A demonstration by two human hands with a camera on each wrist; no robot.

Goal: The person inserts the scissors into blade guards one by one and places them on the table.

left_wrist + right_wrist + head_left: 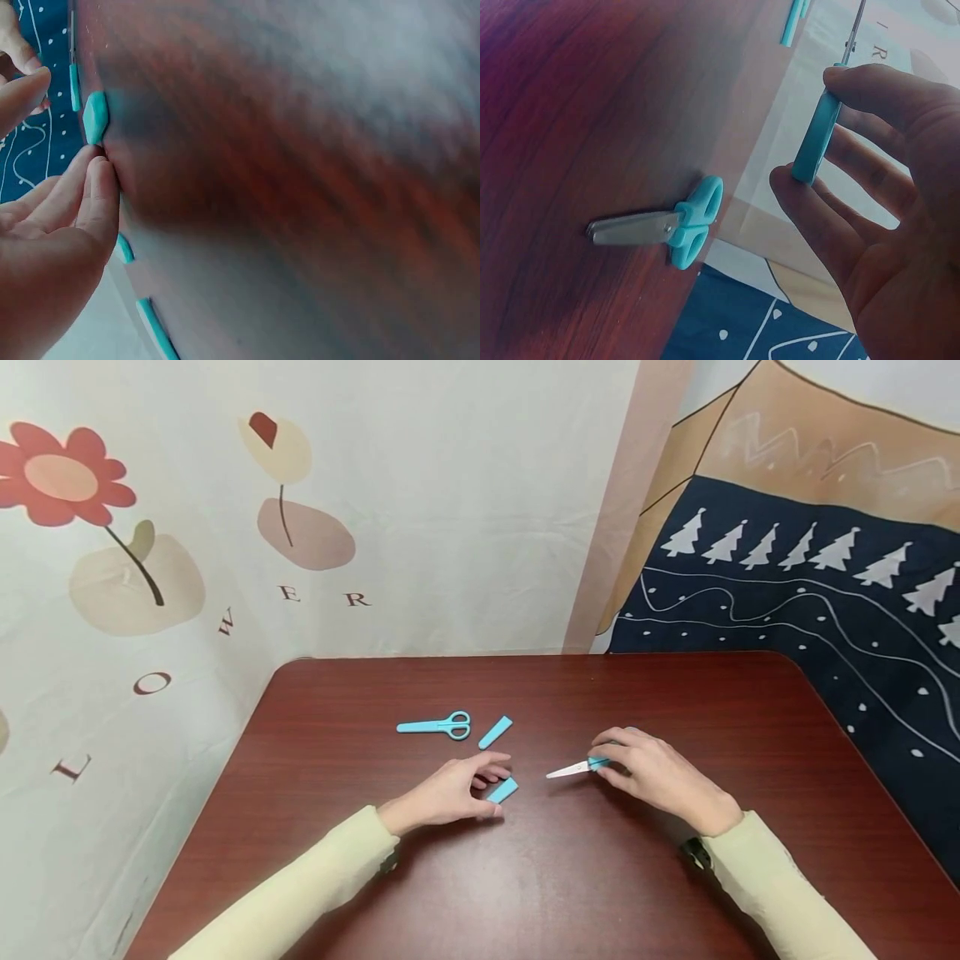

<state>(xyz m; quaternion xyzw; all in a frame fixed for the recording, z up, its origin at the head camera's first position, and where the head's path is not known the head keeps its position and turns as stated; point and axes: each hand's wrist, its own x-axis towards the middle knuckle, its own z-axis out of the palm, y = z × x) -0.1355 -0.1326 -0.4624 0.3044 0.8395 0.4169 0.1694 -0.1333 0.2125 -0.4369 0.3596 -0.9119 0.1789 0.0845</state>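
My right hand (656,768) pinches a pair of blue-handled scissors (573,769) by the handle, bare blades pointing left above the table. Below that hand, a second bare pair of scissors (649,229) lies on the tabletop; in the head view the hand mostly hides it. My left hand (450,789) curves loosely around a blue blade cover (503,791), with thumb and fingers apart. Whether its fingertips touch the cover (96,120) I cannot tell. Just beyond the left fingers lies another blue cover (496,732). Left of that is a third pair of scissors (433,726), blades inside a blue cover.
The reddish-brown wooden table (322,693) has rounded far corners. A flower-printed curtain (465,510) hangs behind it, and a dark blue tree-patterned cloth (780,577) hangs at the right.
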